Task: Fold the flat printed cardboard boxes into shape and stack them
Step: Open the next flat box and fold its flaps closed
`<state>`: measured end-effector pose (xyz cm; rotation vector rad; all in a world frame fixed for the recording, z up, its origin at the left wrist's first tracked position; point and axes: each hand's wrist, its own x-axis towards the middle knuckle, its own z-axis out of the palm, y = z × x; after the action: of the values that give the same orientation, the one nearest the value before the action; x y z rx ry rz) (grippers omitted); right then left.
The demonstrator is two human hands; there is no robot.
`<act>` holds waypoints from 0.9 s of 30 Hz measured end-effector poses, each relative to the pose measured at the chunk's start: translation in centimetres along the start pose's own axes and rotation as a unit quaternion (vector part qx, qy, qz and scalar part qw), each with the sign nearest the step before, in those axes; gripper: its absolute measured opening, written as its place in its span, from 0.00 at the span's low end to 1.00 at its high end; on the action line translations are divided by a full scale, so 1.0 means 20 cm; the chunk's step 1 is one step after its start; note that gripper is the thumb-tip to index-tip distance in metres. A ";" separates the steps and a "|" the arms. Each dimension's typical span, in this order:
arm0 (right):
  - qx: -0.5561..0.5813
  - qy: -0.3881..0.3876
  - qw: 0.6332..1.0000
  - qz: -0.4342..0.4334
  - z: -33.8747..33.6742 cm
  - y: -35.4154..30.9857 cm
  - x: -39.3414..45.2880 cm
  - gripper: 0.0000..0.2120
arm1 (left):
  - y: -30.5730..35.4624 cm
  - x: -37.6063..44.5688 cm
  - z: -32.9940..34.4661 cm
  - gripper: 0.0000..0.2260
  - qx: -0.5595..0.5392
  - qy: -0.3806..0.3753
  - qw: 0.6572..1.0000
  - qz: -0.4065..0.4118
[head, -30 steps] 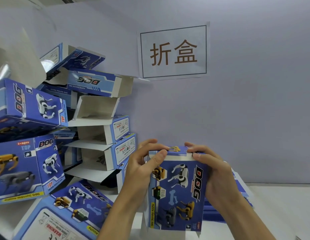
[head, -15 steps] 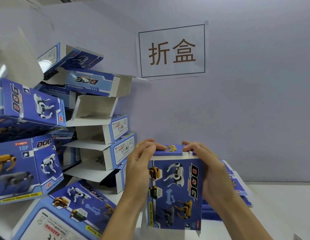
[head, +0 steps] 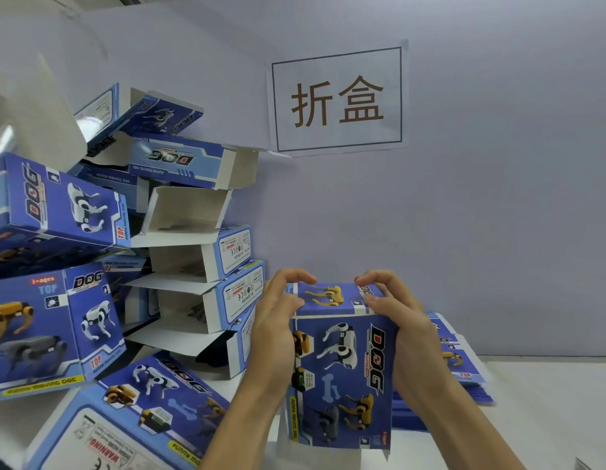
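On the left a loose heap of folded boxes (head: 125, 266) leans against the wall, several lying skewed with end flaps open. Just right of it the left hand (head: 278, 320) grips the left edge of the box (head: 342, 374) being shaped, thumb on the printed front, fingers curled over the top corner. The box stands upright above the table (head: 539, 418), its top flap (head: 328, 297) bent down and nearly shut. The right hand (head: 401, 329) mirrors the left — palm along the right edge, fingertips hooked over the top flap's far side.

To close it well, I would press evenly from both corners so the tuck tab slides inside the front panel rather than buckling, and hold the side walls square while it seats. Both wrists rise steeply from below, elbows out of view. Behind the right hand lies the pile of flat boxes (head: 464, 368) — still to fold.
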<state>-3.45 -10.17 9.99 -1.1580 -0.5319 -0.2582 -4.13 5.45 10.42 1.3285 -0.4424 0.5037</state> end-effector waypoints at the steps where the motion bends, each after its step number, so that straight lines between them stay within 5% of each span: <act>1: 0.001 -0.002 1.000 -0.003 0.00 0.00 0.00 0.06 | 0.00 0.00 0.00 0.18 0.003 0.001 1.000 0.001; 7: -0.014 0.011 1.000 -0.006 0.00 0.00 0.00 0.05 | -0.01 0.00 0.00 0.09 0.014 -0.027 0.999 0.013; 21: -0.014 -0.012 1.000 -0.006 -0.03 -0.02 0.00 0.06 | 0.01 0.00 0.00 0.10 0.019 -0.055 0.998 0.036; 27: -0.099 -0.045 0.994 -0.025 -0.04 -0.03 -0.02 0.20 | 0.02 0.02 -0.01 0.11 0.034 -0.027 0.998 0.044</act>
<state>-3.86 -11.14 9.96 -1.3553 -0.6252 -0.3090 -3.98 5.85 10.98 1.3947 -0.5343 0.5598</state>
